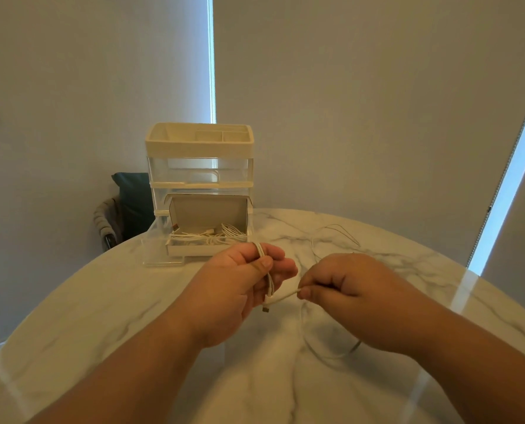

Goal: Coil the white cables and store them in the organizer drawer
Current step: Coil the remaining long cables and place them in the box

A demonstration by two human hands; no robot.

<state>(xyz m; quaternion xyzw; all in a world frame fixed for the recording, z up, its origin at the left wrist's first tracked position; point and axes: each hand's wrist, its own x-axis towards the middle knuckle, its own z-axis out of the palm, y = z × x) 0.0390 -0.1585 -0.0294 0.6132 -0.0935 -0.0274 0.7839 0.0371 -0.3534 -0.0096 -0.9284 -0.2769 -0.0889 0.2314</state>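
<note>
— Holding a white cable in several loops, the left hand hangs over the marble table just in front of the organizer.

— How do the fingers sit?

— The left fingers are curled through the loops, and the thumb presses the strands against them. A small plug dangles below the palm. The right hand, in front of the organizer and to its right, pinches the same cable between thumb and forefinger, with the other fingers curled in.

— And the rest of the cable?

— It runs from the pinch down to the table and curves in a slack bend under the right wrist.

— What of the organizer itself?

— Its clear bottom drawer is pulled out toward the hands. In the drawer sits a cardboard box, lid up, holding coiled cables, also white.

— Anything else nearby?

— A thin loose loop of white wire lies on the table to the right of the organizer; whether it belongs to the held cable cannot be told. A dark chair stands behind the organizer to its left, with closed blinds beyond.
</note>
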